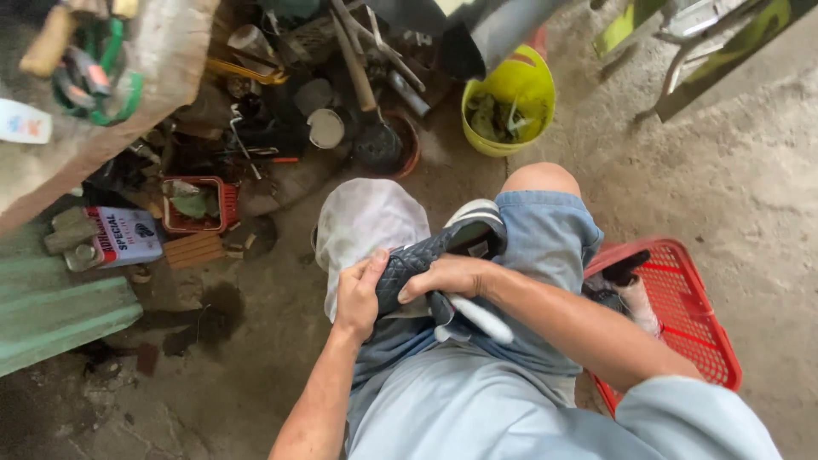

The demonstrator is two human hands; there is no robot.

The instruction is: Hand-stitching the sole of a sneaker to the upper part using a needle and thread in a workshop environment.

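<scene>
Left hand [360,294]: wrapped around the near end of a dark quilted shoe [426,260], thumb on top, fingers [375,260] curled and clamped on it.
Right hand [447,277]: laid over the shoe's side just beside the left hand, fingers [417,290] closed against the quilted upper.
Shoe: lies across the person's lap on the blue denim shorts [545,234], its pale sole edge [473,210] pointing away from the body.
White cloth [366,221]: a pale, rounded bundle under and behind the shoe, touching the left hand.
Red basket [694,307]: plastic mesh, on the floor to the person's right, holding dark and pale items.
Yellow bucket [511,94]: round, on the concrete floor [733,187] ahead, with scraps inside.
Rectangular tin [126,237]: lies flat at the left, white label face with a red band and dark lettering, a metal cap at its end.
Small red tray [196,204]: just right of the tin, holding greenish bits.
Tool heap [324,85]: handles, cans and metal parts piled beyond the tray.
Bench [94,145]: upper left corner, carrying a green-handled tool and a white packet with coloured print.
</scene>
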